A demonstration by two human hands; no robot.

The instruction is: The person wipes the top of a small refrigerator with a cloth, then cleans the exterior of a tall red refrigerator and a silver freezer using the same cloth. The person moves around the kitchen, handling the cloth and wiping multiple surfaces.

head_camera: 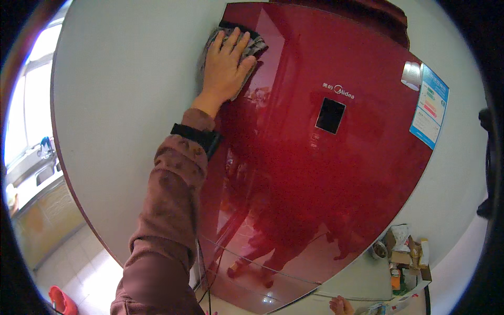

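Observation:
My left hand (pixel 226 73) presses a grey cloth (pixel 256 45) against the upper left edge of a glossy red Midea appliance panel (pixel 366 165). Its fingers are spread over the cloth, and the sleeve is brown with a black band at the wrist. The panel carries a small black display (pixel 330 116) and, at its right edge, a blue and white energy label (pixel 429 106). Low in the picture, my right hand (pixel 341 305) is partly cut off by the frame; its fingers are loosely bent and no object shows in it.
A pale wall (pixel 118 98) lies left of the panel. Beyond it are a window, a sink (pixel 45 173) and a red bucket (pixel 63 301) on the tiled floor. At lower right stands a box of packages (pixel 425 275) beside a jar (pixel 379 250). Dark cables (pixel 208 283) hang below the forearm.

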